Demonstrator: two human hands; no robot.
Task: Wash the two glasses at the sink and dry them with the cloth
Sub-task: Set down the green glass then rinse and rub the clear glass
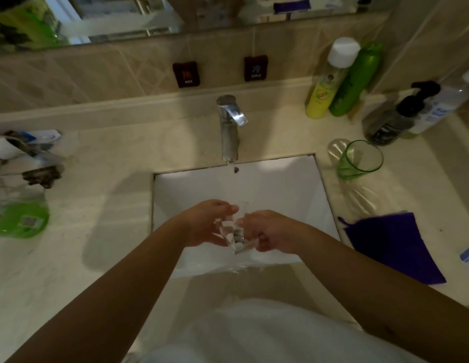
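While gripped by left hand (207, 222) and right hand (270, 231) over sink (280, 184), clear glass (234, 229) tilted, rim toward 12 o'clock, outline blurred.

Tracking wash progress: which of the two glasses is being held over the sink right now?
The clear glass, gripped between the left hand and right hand over the sink. The green glass stands untouched on the counter to the right.

1. The sink (280, 189) basin lies open behind the left hand (206, 224) and right hand (272, 231), up to the faucet (229, 127) overhanging its back edge.
2. Right of the basin, a green glass (359, 159) and purple cloth (393, 247) take up the counter (110, 205), with bottles (343, 79) crowding the back corner.
3. Left of the basin the counter is bare, until clutter at the far left edge.
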